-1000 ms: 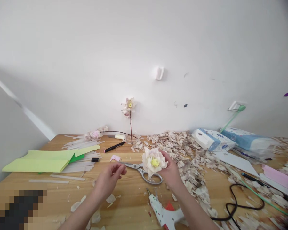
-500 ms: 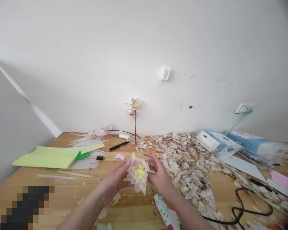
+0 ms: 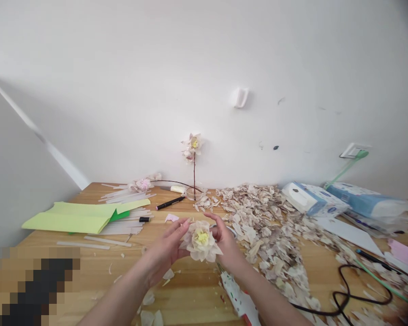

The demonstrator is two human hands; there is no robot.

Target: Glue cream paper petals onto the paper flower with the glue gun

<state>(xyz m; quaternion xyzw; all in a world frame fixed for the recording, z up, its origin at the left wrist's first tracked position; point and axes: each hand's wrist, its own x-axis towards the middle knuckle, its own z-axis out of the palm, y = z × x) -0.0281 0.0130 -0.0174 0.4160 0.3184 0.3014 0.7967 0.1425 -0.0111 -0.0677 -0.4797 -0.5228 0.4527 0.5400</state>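
A pale artificial flower (image 3: 202, 239) with a yellow centre and pointed translucent petals is held between my hands above the table. My left hand (image 3: 172, 240) grips it from the left, thumb and fingers closed about its side and underside. At its right edge is my right hand (image 3: 226, 242), index finger raised and the other fingers curled. A silvery metal tool (image 3: 232, 232) shows partly behind that hand; most of it is hidden. Below the right wrist lies a white dotted glue gun (image 3: 236, 292).
A flower on a brown stem (image 3: 194, 172) stands upright at the back. Dry petals (image 3: 258, 203) are heaped across the right, near tissue packs (image 3: 313, 199) and a black cord (image 3: 343, 296). On the left lie yellow-green paper (image 3: 71, 217), white strips (image 3: 122, 226) and a black marker (image 3: 170, 203).
The flower has turned in my hands and moved slightly up and right. The right hand's metal piece, earlier seen beside the petals, now shows as a rounded edge behind that hand.
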